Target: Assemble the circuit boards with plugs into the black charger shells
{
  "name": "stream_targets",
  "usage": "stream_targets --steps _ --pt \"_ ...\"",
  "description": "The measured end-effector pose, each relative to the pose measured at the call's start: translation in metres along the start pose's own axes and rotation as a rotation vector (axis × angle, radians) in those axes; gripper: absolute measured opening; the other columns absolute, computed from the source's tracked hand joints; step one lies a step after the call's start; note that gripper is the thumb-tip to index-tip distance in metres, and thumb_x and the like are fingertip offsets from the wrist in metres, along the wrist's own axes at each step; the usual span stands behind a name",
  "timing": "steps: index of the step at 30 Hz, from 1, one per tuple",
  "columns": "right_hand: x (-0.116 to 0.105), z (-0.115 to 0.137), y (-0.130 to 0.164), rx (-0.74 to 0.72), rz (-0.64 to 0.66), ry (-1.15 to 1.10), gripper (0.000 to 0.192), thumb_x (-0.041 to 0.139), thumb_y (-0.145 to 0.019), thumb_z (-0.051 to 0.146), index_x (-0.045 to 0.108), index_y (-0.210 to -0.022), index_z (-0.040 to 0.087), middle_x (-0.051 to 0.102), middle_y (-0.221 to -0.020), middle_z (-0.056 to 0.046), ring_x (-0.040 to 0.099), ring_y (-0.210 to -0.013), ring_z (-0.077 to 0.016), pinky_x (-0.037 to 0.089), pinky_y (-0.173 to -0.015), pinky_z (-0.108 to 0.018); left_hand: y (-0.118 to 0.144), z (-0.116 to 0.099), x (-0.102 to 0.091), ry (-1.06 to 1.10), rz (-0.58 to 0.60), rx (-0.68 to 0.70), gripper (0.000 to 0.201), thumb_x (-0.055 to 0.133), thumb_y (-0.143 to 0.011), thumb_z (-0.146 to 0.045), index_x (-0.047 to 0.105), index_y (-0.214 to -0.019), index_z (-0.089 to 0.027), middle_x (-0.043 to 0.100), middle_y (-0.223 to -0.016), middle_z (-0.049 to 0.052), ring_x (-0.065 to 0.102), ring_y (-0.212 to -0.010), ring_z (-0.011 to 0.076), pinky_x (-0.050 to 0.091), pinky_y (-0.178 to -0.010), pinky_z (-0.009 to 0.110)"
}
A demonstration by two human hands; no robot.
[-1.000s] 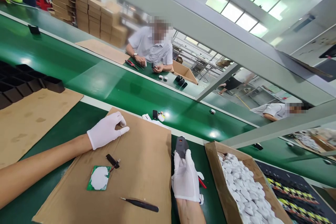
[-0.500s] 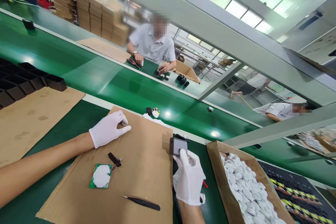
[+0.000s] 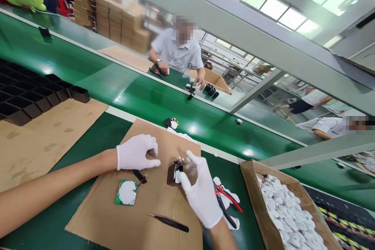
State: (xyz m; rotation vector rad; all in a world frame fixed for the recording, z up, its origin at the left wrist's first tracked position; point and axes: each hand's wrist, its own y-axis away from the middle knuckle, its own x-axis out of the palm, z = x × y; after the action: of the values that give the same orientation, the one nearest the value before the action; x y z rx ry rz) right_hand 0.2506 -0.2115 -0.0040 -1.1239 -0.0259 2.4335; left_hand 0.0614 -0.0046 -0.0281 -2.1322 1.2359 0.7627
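A small black plastic case [image 3: 171,175] with wires, two metal prongs and a white part showing sits on the cardboard sheet [image 3: 158,199]. My gloved right hand [image 3: 202,189] is at its right side, thumb and fingers spread apart, the thumb tip by the case; I cannot tell if it touches. My gloved left hand [image 3: 137,152] hovers over the cardboard with curled fingers apart from the thumb and holds nothing. Below it lies a green circuit board [image 3: 127,192] with a white round pad, wired to a small black piece [image 3: 140,176]. Black tweezers [image 3: 170,223] lie nearer me.
Red-and-black pliers [image 3: 227,203] lie on white scraps at right, beside a carton [image 3: 249,187] of white pads. Black trays [image 3: 26,97] stand at left. Across the green belt [image 3: 140,103], a co-worker [image 3: 178,54] handles small parts. A metal beam [image 3: 205,11] crosses above.
My right hand has moved left from the cardboard's edge, and its fingers have opened beside the black case. The pliers are uncovered. My left hand is a little nearer me, and the view has shifted.
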Motion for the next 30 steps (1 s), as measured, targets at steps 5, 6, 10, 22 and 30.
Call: stream_targets --steps 5,6,10,22,30 --pt "-0.024 -0.009 -0.052 -0.112 0.395 -0.175 0.053 0.069 -0.080 0.023 0.074 -0.132 0.025 0.076 -0.133 -0.008 0.073 -0.121 -0.0262 0.059 -0.107 -0.046 -0.004 -0.039 -0.001 -0.050 0.192 -0.015 0.051 0.088 -0.065 -0.057 0.073 -0.102 -0.025 0.075 -0.101 0.008 0.072 -0.091 0.0330 0.054 -0.077 0.041" --pt "-0.025 -0.011 -0.059 -0.121 0.463 -0.200 0.043 0.070 -0.080 0.024 0.079 -0.122 0.025 0.081 -0.122 -0.007 0.076 -0.114 -0.0257 0.061 -0.104 -0.045 -0.006 -0.046 0.001 -0.059 0.215 -0.030 0.054 0.088 -0.062 -0.059 0.072 -0.099 -0.024 0.074 -0.098 0.008 0.072 -0.089 0.0341 0.052 -0.072 0.041" --pt "-0.026 -0.014 -0.069 -0.100 0.538 -0.238 0.022 0.068 -0.088 0.032 0.082 -0.102 0.022 0.084 -0.103 -0.006 0.080 -0.096 -0.0243 0.065 -0.090 -0.041 -0.017 -0.064 0.012 -0.038 0.267 -0.099 0.053 0.088 -0.058 -0.061 0.066 -0.088 -0.024 0.073 -0.092 0.006 0.072 -0.078 0.0299 0.047 -0.058 0.036" --pt "-0.019 0.003 0.007 -0.155 0.042 -0.049 0.020 0.071 -0.095 0.033 0.084 -0.110 0.030 0.081 -0.104 -0.005 0.079 -0.095 -0.0229 0.066 -0.091 -0.039 -0.011 -0.079 0.050 -0.052 0.129 -0.261 0.044 0.081 -0.065 -0.054 0.058 -0.087 -0.025 0.073 -0.087 0.007 0.075 -0.077 0.0290 0.050 -0.061 0.035" --pt "0.022 -0.005 0.039 -0.251 -0.326 0.225 0.024 0.068 -0.100 0.028 0.083 -0.118 0.029 0.083 -0.109 -0.008 0.079 -0.095 -0.0259 0.065 -0.087 -0.041 -0.011 -0.081 0.067 -0.109 0.064 -0.272 0.026 0.072 -0.077 -0.043 0.063 -0.089 -0.022 0.073 -0.091 0.011 0.074 -0.082 0.0312 0.052 -0.067 0.039"
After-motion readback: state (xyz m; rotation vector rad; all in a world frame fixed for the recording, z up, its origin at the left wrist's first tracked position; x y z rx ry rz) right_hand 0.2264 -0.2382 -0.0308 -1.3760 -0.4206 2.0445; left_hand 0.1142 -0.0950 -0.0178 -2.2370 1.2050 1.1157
